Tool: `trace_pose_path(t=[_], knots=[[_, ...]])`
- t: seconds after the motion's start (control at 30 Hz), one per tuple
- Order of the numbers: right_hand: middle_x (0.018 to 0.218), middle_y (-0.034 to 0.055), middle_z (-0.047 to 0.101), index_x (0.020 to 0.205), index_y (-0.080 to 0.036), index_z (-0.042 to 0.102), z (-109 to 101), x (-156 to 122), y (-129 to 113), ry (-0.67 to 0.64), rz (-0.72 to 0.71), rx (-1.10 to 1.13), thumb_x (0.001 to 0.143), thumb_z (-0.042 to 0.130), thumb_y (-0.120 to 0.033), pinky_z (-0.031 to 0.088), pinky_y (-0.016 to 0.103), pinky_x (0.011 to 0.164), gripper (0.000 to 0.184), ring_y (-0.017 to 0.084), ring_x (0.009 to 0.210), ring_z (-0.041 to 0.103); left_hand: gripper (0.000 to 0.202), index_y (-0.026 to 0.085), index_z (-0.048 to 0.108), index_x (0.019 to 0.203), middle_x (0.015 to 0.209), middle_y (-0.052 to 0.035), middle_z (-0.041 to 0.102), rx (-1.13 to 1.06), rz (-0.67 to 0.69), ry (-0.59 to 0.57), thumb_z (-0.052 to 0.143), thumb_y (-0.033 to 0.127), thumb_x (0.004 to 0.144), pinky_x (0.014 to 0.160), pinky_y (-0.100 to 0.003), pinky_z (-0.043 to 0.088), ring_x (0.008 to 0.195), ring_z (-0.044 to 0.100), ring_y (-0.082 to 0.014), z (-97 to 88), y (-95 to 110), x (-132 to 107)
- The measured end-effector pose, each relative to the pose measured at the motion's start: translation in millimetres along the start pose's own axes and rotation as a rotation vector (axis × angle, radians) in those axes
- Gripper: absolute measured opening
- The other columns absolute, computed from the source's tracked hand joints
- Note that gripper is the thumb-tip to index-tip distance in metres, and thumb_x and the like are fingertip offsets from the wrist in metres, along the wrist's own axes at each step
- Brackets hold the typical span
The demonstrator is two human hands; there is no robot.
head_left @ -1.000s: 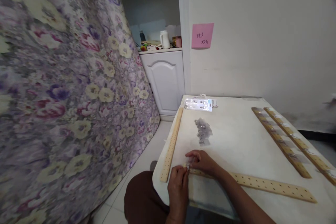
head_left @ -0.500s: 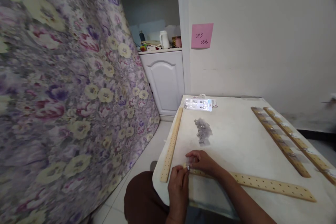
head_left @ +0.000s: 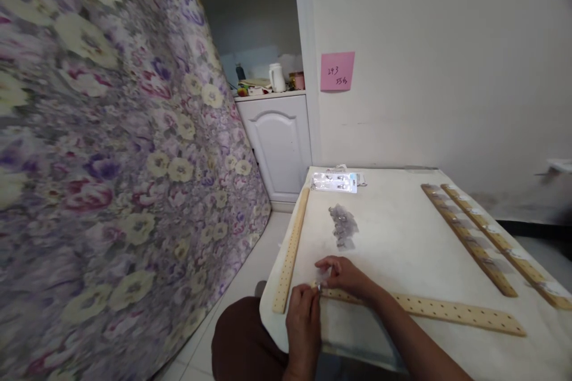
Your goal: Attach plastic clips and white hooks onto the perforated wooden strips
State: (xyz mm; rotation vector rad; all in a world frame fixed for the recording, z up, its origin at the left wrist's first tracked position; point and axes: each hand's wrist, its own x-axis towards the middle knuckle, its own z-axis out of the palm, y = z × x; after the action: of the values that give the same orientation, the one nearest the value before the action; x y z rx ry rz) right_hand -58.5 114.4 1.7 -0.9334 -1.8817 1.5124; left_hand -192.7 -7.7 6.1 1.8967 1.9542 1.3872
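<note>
1. Both hands are close together at the near-left corner of the white table (head_left: 393,208), right over one end of a pale wooden strip (head_left: 460,314) dotted with holes.
2. Left hand (head_left: 304,318): I've got its fingers bunched up at that end, just beside a small shiny metal piece (head_left: 319,288). Honestly can't tell whether they pinch the wood or the metal.
3. Right hand (head_left: 348,275): thumb and fingers curl around something clear (head_left: 325,274) next to the metal bit. My view's too small to tell how it's gripped.
4. The strip runs from the hands toward the right, passing under the right forearm (head_left: 402,324).
5. Another holed strip (head_left: 290,256) lies along the left edge, near the left hand.
6. Past the hands I see a heap of clear pieces with metal bits (head_left: 343,227), then a clear package (head_left: 334,182) by the far edge.
7. Over right, two strips (head_left: 469,239) carry clear pieces along their length.
</note>
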Motion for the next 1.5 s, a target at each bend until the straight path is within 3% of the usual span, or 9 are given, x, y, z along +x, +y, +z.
trace_pose_path(t=[0.13,0.27,0.5,0.6,0.73,0.93,1.07,1.27,1.5], knots=[[0.09,0.0031,0.065,0.107,-0.016,0.065,1.8,-1.9,-0.5,0.032,-0.004,0.04,0.06,0.071,-0.018,0.042,0.023,0.058,0.048,0.009,0.06,0.051,0.017,0.021,0.064,0.088,0.087,-0.0051,0.059,-0.006,0.003,-0.01,0.047,0.024,0.09,0.074,-0.03,0.051,0.082,0.059,-0.018,0.2,-2.2,-0.9],[0.082,0.0027,0.065,0.099,-0.015,0.065,-0.9,-7.2,-3.1,0.175,-0.033,0.006,0.07,0.062,-0.024,0.043,0.024,0.06,0.03,0.012,0.064,0.055,0.018,0.022,0.063,0.093,0.09,-0.006,0.059,-0.017,-0.001,-0.025,0.046,0.025,0.09,0.076,-0.032,0.051,0.086,0.059,-0.0192,-0.8,-5.2,-1.5],[0.068,0.0001,0.061,0.083,-0.02,0.061,-49.6,-7.5,13.6,0.583,0.115,-0.297,0.077,0.051,-0.03,0.043,0.028,0.065,0.017,0.018,0.068,0.057,0.02,0.02,0.059,0.103,0.1,-0.0087,0.059,-0.022,0.023,0.132,0.044,0.022,0.089,0.086,-0.038,0.05,0.099,0.057,-0.0223,3.9,-13.2,-7.0],[0.073,0.001,0.061,0.091,-0.02,0.062,-62.1,-1.5,12.6,0.617,0.175,-0.39,0.074,0.058,-0.034,0.041,0.029,0.066,0.023,0.019,0.071,0.057,0.021,0.02,0.058,0.105,0.102,-0.009,0.058,-0.011,0.045,0.179,0.044,0.02,0.089,0.088,-0.038,0.049,0.102,0.056,-0.022,7.8,-16.8,-10.0],[0.09,0.0046,0.062,0.095,-0.021,0.06,-56.4,5.4,3.7,0.627,0.283,-0.519,0.07,0.063,-0.035,0.037,0.027,0.064,0.028,0.019,0.078,0.059,0.022,0.02,0.058,0.107,0.103,-0.0091,0.059,0.017,0.067,0.149,0.044,0.018,0.089,0.088,-0.037,0.05,0.103,0.057,-0.0215,7.8,-19.4,-11.1],[0.089,0.0006,0.063,0.088,-0.024,0.056,-49.1,0.9,3.8,0.692,0.294,-0.493,0.073,0.058,-0.027,0.038,0.025,0.065,0.015,0.017,0.081,0.06,0.022,0.02,0.058,0.106,0.101,-0.0086,0.061,0.049,0.093,0.12,0.046,0.018,0.088,0.086,-0.037,0.051,0.101,0.059,-0.0215,2.5,-18.7,-8.6],[0.071,-0.0017,0.062,0.074,-0.024,0.057,-54.3,-2.6,10.3,0.665,0.172,-0.258,0.072,0.056,-0.029,0.039,0.026,0.064,0.006,0.017,0.07,0.057,0.023,0.02,0.057,0.107,0.101,-0.0083,0.06,0.044,0.107,0.126,0.045,0.017,0.088,0.087,-0.037,0.051,0.1,0.059,-0.0213,1.7,-17.7,-8.3],[0.058,-0.0021,0.057,0.073,-0.019,0.058,-58.7,-8.5,10.2,0.554,0.059,-0.072,0.074,0.054,-0.041,0.039,0.025,0.055,0.022,0.015,0.056,0.052,0.022,0.02,0.057,0.106,0.099,-0.0081,0.061,0.046,0.099,0.11,0.044,0.018,0.088,0.085,-0.036,0.051,0.099,0.059,-0.0207,0.3,-16.8,-9.0],[0.043,-0.0091,0.044,0.074,-0.02,0.049,-44.6,-22.2,-2.2,0.227,0.011,0.197,0.078,0.053,-0.046,0.024,0.02,0.04,0.026,0.007,0.036,0.033,0.02,0.02,0.056,0.104,0.097,-0.0071,0.06,-0.011,0.071,0.107,0.045,0.018,0.088,0.086,-0.036,0.05,0.097,0.058,-0.0199,-8.2,-6.6,-10.7]])
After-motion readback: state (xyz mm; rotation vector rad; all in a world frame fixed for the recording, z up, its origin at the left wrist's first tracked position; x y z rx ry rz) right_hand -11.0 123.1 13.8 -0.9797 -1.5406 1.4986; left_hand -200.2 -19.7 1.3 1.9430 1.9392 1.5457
